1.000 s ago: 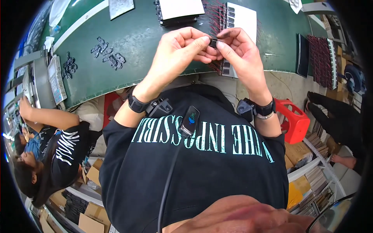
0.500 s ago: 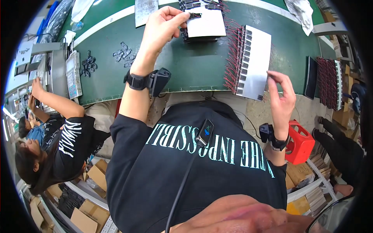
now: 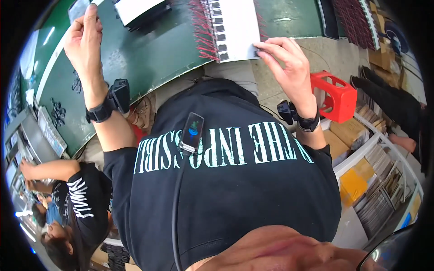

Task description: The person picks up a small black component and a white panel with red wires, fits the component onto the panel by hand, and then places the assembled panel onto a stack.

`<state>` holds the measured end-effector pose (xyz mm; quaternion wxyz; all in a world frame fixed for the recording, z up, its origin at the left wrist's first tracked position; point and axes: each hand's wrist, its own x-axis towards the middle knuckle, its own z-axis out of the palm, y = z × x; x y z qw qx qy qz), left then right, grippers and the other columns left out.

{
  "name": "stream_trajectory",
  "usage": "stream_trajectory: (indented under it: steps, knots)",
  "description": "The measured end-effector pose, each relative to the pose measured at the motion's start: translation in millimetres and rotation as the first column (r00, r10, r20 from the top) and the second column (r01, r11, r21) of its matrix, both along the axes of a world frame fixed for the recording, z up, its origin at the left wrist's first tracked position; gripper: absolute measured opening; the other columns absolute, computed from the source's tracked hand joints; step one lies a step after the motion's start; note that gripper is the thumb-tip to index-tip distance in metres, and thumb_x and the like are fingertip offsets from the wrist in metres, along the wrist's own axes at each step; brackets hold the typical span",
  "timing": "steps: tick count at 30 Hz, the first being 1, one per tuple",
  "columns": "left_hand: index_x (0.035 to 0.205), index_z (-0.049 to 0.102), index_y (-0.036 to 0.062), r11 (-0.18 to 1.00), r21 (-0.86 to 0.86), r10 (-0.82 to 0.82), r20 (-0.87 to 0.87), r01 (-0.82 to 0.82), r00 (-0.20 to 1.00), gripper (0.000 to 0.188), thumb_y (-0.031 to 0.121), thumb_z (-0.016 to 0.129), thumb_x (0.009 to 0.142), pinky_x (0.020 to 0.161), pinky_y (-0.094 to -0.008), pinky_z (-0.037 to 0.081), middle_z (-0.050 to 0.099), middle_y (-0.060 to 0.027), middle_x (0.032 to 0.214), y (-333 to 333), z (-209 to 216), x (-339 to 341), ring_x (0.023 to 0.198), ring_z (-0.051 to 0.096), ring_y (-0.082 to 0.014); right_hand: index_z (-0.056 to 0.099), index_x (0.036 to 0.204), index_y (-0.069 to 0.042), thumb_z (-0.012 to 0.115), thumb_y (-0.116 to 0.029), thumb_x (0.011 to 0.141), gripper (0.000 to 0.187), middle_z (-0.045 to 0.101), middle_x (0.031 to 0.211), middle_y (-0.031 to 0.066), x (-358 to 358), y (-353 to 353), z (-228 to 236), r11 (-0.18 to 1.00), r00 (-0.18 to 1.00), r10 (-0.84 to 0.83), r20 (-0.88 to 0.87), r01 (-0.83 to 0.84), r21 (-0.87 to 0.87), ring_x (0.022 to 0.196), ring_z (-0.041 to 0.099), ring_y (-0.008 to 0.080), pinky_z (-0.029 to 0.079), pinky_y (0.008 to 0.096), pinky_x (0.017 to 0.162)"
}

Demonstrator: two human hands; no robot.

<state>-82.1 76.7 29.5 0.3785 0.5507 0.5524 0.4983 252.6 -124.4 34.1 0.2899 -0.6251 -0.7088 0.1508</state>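
Note:
My left hand (image 3: 86,43) is raised over the far left of the green table, thumb and fingers closed in a pinch. What it holds, if anything, does not show. My right hand (image 3: 287,58) is at the near right corner of a white board (image 3: 239,27), its thumb and forefinger closed about a small black part (image 3: 257,53) there. Along the board's left side runs a row of small black modules (image 3: 220,29), with thin red wires (image 3: 203,36) sticking out to the left. Between the hands, at the far edge, a white sheet (image 3: 135,9) lies on a dark stack.
Loose black parts (image 3: 58,113) lie at the table's left. A dark tray (image 3: 327,18) and another row of red-wired pieces (image 3: 357,22) are at the right. A red stool (image 3: 337,97) stands to my right. At the left a co-worker (image 3: 86,194) sits beside equipment.
The view has shifted, so the table sits higher. My left hand has moved left, away from the stack with the white sheet. My right hand has moved from the board's side to its near corner.

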Motion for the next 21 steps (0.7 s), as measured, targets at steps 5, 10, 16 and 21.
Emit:
stream_trajectory:
  steps: [5, 10, 16, 21]
  knots:
    - [0.083, 0.07, 0.0045, 0.988, 0.085, 0.139, -0.108, -0.131, 0.984, 0.027, 0.028, 0.069, 0.096, 0.049, -0.018, 0.028, 0.058, 0.0056, 0.068, -38.2, 9.4, -38.6, 0.054, 0.041, 0.0003, 0.073, 0.104, -0.003, 0.073, 0.002, 0.081, 0.023, 0.067, 0.102, 0.0123, -9.8, -4.6, 6.6, 0.998, 0.99, 0.052, 0.131, -0.057, 0.034, 0.095, 0.064, 0.027, 0.05, 0.0367, 0.085]
    - [0.089, 0.069, 0.0052, 0.988, 0.034, 0.152, -0.365, -0.15, 0.919, 0.017, 0.021, 0.069, 0.095, 0.053, -0.0203, 0.04, 0.06, 0.0035, 0.069, -58.8, 1.7, -103.5, 0.055, 0.05, -0.0053, 0.067, 0.106, 0.0, 0.07, 0.005, 0.084, 0.023, 0.065, 0.107, 0.0123, -23.1, 5.4, 15.3, 0.99, 0.98, 0.109, 0.166, -0.093, -0.103, 0.1, 0.063, 0.0271, 0.049, 0.0342, 0.09]
    - [0.104, 0.074, 0.0152, 1.0, -0.019, -0.026, -0.782, 0.018, 0.623, 0.019, 0.022, 0.072, 0.086, 0.068, -0.0306, 0.054, 0.069, -0.0005, 0.087, -79.3, -7.1, -163.2, 0.074, 0.065, -0.019, 0.062, 0.112, 0.001, 0.062, 0.002, 0.093, 0.019, 0.065, 0.107, 0.0094, -48.2, 36.8, 29.7, 0.951, 0.982, -0.005, -0.189, -0.053, -0.304, 0.1, 0.063, 0.0194, 0.048, 0.0316, 0.093]
    - [0.1, 0.075, 0.0144, 0.982, 0.044, -0.035, -0.915, 0.184, 0.402, 0.017, 0.017, 0.071, 0.084, 0.078, -0.0333, 0.054, 0.069, 0.0006, 0.096, -71.5, -17.1, -186.3, 0.092, 0.063, -0.0222, 0.062, 0.113, -0.002, 0.058, -0.003, 0.099, 0.015, 0.065, 0.106, 0.0104, -63.1, 63.2, 26.4, 0.968, 0.732, -0.21, -0.648, 0.06, -0.245, 0.092, 0.061, 0.0158, 0.05, 0.0339, 0.09]
